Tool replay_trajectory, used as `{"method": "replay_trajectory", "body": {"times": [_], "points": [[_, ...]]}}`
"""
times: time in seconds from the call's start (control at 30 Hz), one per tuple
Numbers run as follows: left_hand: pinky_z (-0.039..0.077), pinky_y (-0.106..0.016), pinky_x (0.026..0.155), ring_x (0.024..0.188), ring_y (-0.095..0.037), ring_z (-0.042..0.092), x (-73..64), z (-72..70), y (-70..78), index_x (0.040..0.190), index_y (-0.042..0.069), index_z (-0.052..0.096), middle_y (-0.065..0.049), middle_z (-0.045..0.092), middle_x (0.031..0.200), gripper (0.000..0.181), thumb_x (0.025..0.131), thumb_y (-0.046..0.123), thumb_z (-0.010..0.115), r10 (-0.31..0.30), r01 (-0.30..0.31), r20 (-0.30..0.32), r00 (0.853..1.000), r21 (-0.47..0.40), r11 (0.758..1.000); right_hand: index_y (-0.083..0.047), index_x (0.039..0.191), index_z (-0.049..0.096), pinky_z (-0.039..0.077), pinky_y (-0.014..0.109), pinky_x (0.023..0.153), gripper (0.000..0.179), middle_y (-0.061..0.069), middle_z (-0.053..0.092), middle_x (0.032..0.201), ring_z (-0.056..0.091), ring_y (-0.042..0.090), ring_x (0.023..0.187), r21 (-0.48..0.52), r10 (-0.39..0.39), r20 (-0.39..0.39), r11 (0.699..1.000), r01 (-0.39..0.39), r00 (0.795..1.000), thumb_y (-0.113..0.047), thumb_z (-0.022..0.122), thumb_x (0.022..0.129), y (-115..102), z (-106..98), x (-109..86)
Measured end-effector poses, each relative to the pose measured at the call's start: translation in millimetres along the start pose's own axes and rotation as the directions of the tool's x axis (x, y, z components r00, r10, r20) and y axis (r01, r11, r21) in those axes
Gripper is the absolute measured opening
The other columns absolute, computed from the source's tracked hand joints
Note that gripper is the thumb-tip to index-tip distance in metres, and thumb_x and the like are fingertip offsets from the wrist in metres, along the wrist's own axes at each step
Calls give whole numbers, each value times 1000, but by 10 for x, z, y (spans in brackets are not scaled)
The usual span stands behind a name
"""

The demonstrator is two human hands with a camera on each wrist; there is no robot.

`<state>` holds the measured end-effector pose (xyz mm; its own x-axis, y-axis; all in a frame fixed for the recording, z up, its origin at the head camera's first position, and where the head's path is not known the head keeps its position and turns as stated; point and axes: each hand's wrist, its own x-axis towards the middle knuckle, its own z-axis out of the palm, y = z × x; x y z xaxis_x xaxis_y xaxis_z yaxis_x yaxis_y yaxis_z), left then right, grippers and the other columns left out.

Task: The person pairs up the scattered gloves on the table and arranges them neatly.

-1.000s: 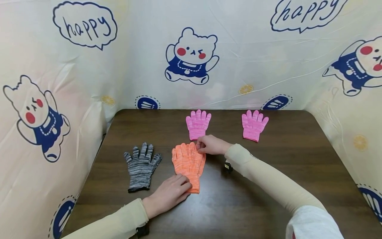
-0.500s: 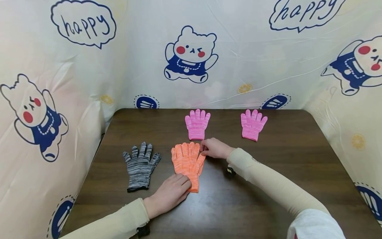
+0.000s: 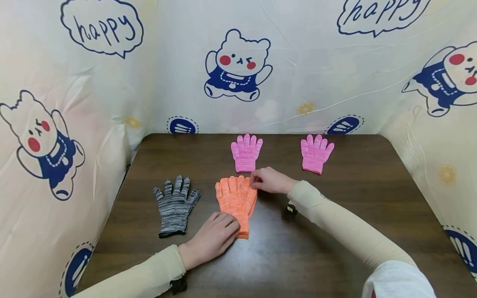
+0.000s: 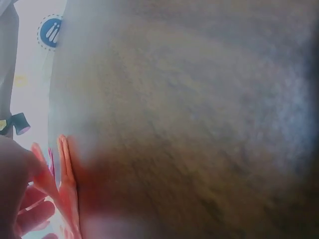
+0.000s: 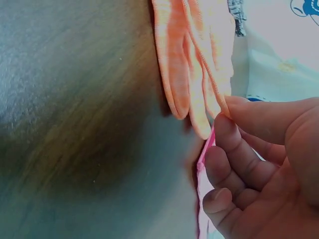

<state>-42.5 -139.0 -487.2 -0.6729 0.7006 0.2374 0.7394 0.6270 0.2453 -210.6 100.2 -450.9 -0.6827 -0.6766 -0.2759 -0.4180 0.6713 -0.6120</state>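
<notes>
Two orange knit gloves (image 3: 235, 199) appear to lie one on the other, fingers pointing away, near the middle of the table. My left hand (image 3: 213, 236) lies over the left side of their cuffs; in the left wrist view its curled fingers (image 4: 36, 215) grip the orange fabric, partly cut off by the frame edge. At the gloves' upper right, my right hand (image 3: 273, 180) pinches an edge of the top glove between thumb and forefinger. The right wrist view shows that pinched orange edge (image 5: 212, 82) raised, with other orange glove fingers beneath it.
A grey-and-black striped glove (image 3: 176, 209) lies flat to the left. Two pink gloves lie at the back, one (image 3: 246, 154) just beyond the orange ones and another (image 3: 316, 155) farther right. A printed sheet (image 3: 290, 74) surrounds the dark wooden table (image 3: 357, 231).
My right hand has shifted slightly right, dipping and then rising at the top orange glove's edge. That edge was lower half a second ago. My left hand has stayed at the cuffs.
</notes>
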Motion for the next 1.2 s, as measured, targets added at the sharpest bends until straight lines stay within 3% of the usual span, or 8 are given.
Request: {"method": "replay_trajectory", "body": {"times": [0.37, 0.7, 0.93, 1.07, 1.2], "points": [[52, -35, 80, 101, -15, 58, -42, 60, -23, 107, 19, 65, 4, 59, 105, 9, 100, 17, 71, 51, -52, -38, 998, -21, 998, -12, 102, 70, 52, 26, 75, 4, -1, 62, 86, 57, 14, 79, 4, 20, 70, 1000, -20, 997, -15, 68, 102, 71, 38, -31], [55, -33, 81, 99, -16, 56, -44, 42, -32, 104, 16, 65, 2, 59, 104, 11, 96, 14, 72, 40, -40, 11, 999, -10, 999, -13, 94, 66, 47, 26, 71, 9, -1, 58, 81, 55, 14, 77, -57, 59, 118, 997, -52, 991, -14, 66, 103, 54, 45, -47], [54, -31, 79, 98, -15, 55, -29, 43, -30, 99, 19, 66, 3, 59, 106, 8, 95, 16, 73, 80, -80, -2, 997, -19, 997, -15, 90, 65, 47, 25, 68, 12, -1, 56, 77, 55, 13, 74, -77, 18, 76, 997, -12, 997, -16, 69, 102, 97, 102, -37], [54, -31, 80, 98, -14, 55, -17, 50, -27, 99, 21, 67, 4, 59, 106, 4, 99, 21, 71, 70, -70, 2, 998, -18, 997, -14, 90, 65, 48, 27, 68, 12, 0, 57, 80, 54, 15, 75, -79, -12, 28, 997, 14, 1000, -17, 72, 99, 102, 114, -35], [54, -32, 82, 99, -14, 56, -6, 47, -22, 101, 21, 69, 5, 61, 106, 4, 104, 22, 67, 52, -52, 16, 999, -10, 999, -16, 90, 65, 47, 27, 68, 15, 0, 58, 82, 54, 15, 77, -93, 14, 25, 996, -12, 1000, -23, 76, 97, 101, 134, -40]]}}
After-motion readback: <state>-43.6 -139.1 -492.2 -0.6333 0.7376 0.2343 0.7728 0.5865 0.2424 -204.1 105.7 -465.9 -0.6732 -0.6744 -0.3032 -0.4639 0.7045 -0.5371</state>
